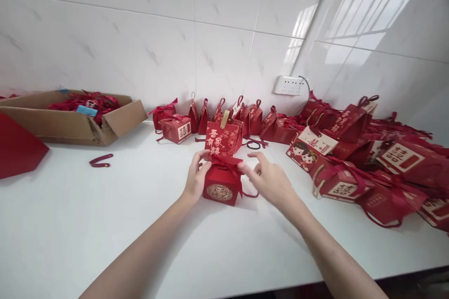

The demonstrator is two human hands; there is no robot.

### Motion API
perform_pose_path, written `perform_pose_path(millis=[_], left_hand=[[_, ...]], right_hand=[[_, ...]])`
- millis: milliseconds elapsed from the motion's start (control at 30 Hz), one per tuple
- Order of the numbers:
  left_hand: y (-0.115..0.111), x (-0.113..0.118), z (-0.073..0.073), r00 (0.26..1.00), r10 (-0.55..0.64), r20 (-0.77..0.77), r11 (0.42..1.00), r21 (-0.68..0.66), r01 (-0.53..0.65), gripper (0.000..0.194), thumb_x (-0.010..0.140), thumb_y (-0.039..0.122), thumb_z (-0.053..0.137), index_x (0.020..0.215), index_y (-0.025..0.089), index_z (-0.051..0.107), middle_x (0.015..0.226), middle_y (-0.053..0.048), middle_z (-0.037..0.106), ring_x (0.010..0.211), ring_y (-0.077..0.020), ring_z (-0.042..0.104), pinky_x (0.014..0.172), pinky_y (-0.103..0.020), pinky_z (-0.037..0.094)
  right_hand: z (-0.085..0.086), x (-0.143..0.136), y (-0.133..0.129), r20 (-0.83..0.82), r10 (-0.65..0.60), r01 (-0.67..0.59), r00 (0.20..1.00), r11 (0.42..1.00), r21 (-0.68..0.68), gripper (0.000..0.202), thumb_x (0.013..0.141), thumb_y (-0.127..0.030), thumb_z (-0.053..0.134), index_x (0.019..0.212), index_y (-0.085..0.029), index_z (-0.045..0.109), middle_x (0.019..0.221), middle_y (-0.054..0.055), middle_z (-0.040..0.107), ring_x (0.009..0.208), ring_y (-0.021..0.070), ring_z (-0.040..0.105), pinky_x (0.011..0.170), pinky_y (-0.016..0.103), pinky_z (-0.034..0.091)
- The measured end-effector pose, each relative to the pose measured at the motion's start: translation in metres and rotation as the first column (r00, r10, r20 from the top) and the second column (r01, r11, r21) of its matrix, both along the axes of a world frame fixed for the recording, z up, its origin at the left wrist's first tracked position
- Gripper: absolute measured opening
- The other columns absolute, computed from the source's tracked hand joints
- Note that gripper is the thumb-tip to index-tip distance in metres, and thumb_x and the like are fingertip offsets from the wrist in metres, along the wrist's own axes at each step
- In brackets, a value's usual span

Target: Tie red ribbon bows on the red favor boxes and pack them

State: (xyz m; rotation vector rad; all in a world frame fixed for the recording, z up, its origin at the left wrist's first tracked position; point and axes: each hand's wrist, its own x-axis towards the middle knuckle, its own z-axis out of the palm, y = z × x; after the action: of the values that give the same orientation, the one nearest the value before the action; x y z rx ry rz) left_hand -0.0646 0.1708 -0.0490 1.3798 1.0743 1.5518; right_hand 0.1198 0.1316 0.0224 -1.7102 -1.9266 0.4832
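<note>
A small red gift box with a round gold emblem stands upright on the table in front of me. A red ribbon is tied across its top, with a tail hanging down the right side. My left hand curls its fingers and thumb against the box's upper left edge. On the right, my right hand has its fingers apart, one fingertip at the ribbon's edge. Right behind stands a taller red box with gold lettering and a gold tab on top.
Several red peaked boxes line the wall. A pile of red boxes covers the table's right side. At left is an open cardboard carton of red ribbon items. A loose dark red strap and a black ring lie on the table.
</note>
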Motion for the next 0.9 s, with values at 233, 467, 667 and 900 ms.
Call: perform_pose_path(millis=[233,467,667,900], left_hand=[[-0.010,-0.018,0.015,0.970,-0.089,-0.225,0.995,-0.060,0.077,0.017,0.082,0.036,0.050,0.087,0.020,0.053,0.087,-0.001,0.058,0.082,-0.0162,0.055,0.073,-0.028,0.042],[-0.008,-0.031,0.037,0.896,-0.405,-0.183,0.875,-0.361,0.322,0.032,0.074,0.044,0.063,0.068,0.018,0.044,0.064,0.004,0.046,0.058,-0.0098,0.043,0.054,-0.022,0.033],[-0.007,-0.047,0.047,0.748,-0.619,-0.238,0.714,-0.567,0.411,0.037,0.078,0.049,0.058,0.063,0.017,0.051,0.061,0.002,0.049,0.055,-0.0109,0.043,0.053,-0.024,0.032],[-0.007,-0.045,0.046,0.799,-0.566,-0.202,0.761,-0.500,0.413,0.038,0.077,0.046,0.061,0.059,0.017,0.043,0.061,0.004,0.041,0.057,-0.0096,0.037,0.054,-0.023,0.029]], right_hand=[[-0.031,0.014,0.021,-0.262,0.181,-0.182,0.948,0.983,0.019,0.047,0.087,-0.058,0.032,0.060,-0.021,0.041,0.055,-0.001,0.050,0.053,0.0135,0.046,0.053,0.025,0.034],[-0.041,0.007,0.004,-0.463,0.313,-0.396,0.829,0.914,-0.090,0.027,0.085,-0.042,0.052,0.093,-0.018,0.061,0.084,0.004,0.065,0.071,0.0163,0.055,0.063,0.027,0.041],[-0.035,0.019,0.013,-0.642,0.308,-0.557,0.702,0.799,-0.225,0.028,0.085,-0.044,0.053,0.082,-0.017,0.059,0.079,0.003,0.061,0.073,0.0153,0.055,0.067,0.027,0.042],[-0.032,0.019,0.010,-0.617,0.252,-0.529,0.746,0.787,-0.318,0.032,0.076,-0.046,0.065,0.067,-0.016,0.055,0.065,-0.001,0.055,0.059,0.0109,0.046,0.055,0.025,0.034]])
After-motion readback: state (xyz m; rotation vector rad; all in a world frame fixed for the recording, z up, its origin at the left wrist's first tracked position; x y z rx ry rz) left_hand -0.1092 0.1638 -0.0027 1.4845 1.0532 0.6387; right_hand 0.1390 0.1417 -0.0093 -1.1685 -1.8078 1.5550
